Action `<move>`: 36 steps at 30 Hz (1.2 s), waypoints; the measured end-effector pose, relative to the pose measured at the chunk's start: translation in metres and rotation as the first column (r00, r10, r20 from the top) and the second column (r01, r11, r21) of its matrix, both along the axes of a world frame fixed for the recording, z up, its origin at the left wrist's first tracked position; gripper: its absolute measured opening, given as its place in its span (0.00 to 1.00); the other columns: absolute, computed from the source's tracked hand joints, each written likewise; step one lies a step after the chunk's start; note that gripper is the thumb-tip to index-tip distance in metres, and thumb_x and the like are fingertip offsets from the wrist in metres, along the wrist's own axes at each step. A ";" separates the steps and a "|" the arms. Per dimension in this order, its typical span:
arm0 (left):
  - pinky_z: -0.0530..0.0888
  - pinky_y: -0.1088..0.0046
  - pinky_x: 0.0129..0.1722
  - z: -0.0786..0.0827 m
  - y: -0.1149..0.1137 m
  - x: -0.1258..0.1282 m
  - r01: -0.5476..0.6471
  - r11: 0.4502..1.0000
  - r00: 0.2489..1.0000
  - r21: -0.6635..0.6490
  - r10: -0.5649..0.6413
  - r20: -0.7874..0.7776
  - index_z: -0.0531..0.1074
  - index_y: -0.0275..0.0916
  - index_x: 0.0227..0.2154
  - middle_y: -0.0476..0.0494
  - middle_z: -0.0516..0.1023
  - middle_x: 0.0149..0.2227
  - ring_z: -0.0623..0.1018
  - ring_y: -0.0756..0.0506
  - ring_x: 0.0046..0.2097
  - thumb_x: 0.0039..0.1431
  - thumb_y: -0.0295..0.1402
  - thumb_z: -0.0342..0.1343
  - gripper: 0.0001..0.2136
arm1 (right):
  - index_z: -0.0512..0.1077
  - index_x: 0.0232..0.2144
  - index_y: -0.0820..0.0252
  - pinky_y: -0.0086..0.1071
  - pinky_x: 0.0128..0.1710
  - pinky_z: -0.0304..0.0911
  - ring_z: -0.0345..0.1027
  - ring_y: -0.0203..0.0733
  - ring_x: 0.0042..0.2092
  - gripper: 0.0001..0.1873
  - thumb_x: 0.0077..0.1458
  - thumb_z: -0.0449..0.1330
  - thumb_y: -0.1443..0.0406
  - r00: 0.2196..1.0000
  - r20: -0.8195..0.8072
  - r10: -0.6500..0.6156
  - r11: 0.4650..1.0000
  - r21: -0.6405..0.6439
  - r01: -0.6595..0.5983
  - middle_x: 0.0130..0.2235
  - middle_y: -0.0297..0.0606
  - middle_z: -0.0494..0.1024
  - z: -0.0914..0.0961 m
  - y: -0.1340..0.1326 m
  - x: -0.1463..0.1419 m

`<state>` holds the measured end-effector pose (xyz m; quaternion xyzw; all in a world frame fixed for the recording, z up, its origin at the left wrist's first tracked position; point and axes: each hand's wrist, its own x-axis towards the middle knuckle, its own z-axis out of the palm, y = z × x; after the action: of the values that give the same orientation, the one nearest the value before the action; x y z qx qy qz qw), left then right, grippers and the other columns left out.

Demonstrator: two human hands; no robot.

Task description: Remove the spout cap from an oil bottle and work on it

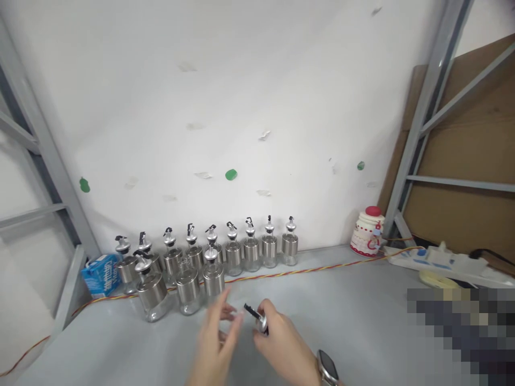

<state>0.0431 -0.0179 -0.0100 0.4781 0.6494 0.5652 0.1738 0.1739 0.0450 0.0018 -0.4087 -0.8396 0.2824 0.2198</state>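
Note:
My right hand [276, 332] grips a silver pour spout [262, 323] whose black flip lever points up and left. Just left of it, my left hand [219, 332] has its thumb and fingers apart, with nothing seen between them; it is slightly blurred. Beyond the left hand stands an uncapped glass bottle [188, 287] with a steel sleeve. On its right is a similar bottle [213, 276] topped with a spout, and on its left another spouted bottle [152, 292]. Several more spouted bottles [251, 249] line the wall.
A blue drink carton [101, 276] is at the left end of the row. A red-and-yellow twisted wire [281, 275] crosses the grey tabletop [341, 311]. A white jar with a red lid [367, 236] and a power strip [450, 265] are on the right.

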 end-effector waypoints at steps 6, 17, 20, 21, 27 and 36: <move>0.72 0.71 0.42 -0.015 -0.002 0.013 0.162 0.986 0.949 0.038 -0.145 -0.280 0.55 0.43 0.53 0.42 0.61 0.54 0.65 0.45 0.52 0.57 0.38 0.43 0.20 | 0.61 0.29 0.57 0.24 0.24 0.50 0.65 0.36 0.27 0.08 0.44 0.48 0.72 0.987 -0.067 0.144 0.989 0.030 -0.142 0.26 0.34 0.73 0.001 -0.002 -0.001; 0.74 0.76 0.27 0.004 -0.009 -0.006 0.187 0.973 0.419 0.138 0.048 -0.907 0.63 0.36 0.44 0.40 0.76 0.36 0.77 0.47 0.31 0.59 0.36 0.42 0.13 | 0.67 0.22 0.60 0.25 0.26 0.51 0.65 0.37 0.26 0.06 0.42 0.50 0.68 0.978 0.128 0.165 0.958 0.217 -0.190 0.25 0.38 0.73 0.005 -0.010 -0.002; 0.73 0.75 0.25 0.005 -0.009 -0.005 0.215 0.955 0.303 0.205 0.135 -0.943 0.65 0.33 0.39 0.39 0.77 0.34 0.77 0.47 0.29 0.61 0.31 0.38 0.12 | 0.68 0.22 0.60 0.26 0.24 0.50 0.66 0.38 0.26 0.08 0.45 0.49 0.67 0.969 0.159 0.192 0.946 0.234 -0.225 0.24 0.39 0.74 0.010 -0.014 -0.002; 0.73 0.75 0.24 0.005 -0.009 -0.004 0.220 0.952 0.274 0.211 0.147 -0.950 0.66 0.33 0.38 0.39 0.77 0.33 0.77 0.47 0.28 0.61 0.30 0.37 0.12 | 0.68 0.23 0.60 0.26 0.24 0.50 0.67 0.38 0.26 0.09 0.46 0.49 0.67 0.965 0.163 0.207 0.944 0.226 -0.241 0.24 0.39 0.75 0.011 -0.015 -0.002; 0.72 0.76 0.22 0.003 -0.009 -0.001 0.217 0.945 0.232 0.243 0.192 -0.953 0.66 0.33 0.36 0.40 0.78 0.30 0.77 0.47 0.27 0.62 0.28 0.34 0.14 | 0.69 0.23 0.60 0.25 0.23 0.49 0.69 0.37 0.26 0.09 0.47 0.49 0.68 0.962 0.104 0.252 0.941 0.207 -0.269 0.26 0.38 0.77 0.010 -0.015 -0.002; 0.73 0.77 0.25 -0.010 -0.002 0.001 0.144 0.964 0.381 0.222 0.152 -0.912 0.64 0.35 0.37 0.42 0.77 0.31 0.77 0.49 0.28 0.62 0.29 0.34 0.13 | 0.69 0.25 0.60 0.25 0.22 0.49 0.69 0.36 0.26 0.10 0.49 0.48 0.68 0.962 0.099 0.256 0.944 0.189 -0.271 0.26 0.37 0.76 0.016 -0.014 -0.001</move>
<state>0.0440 -0.0195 -0.0200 0.7280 0.5553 0.2848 -0.2838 0.1726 0.0310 0.0177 -0.2784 -0.9183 0.2080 0.1894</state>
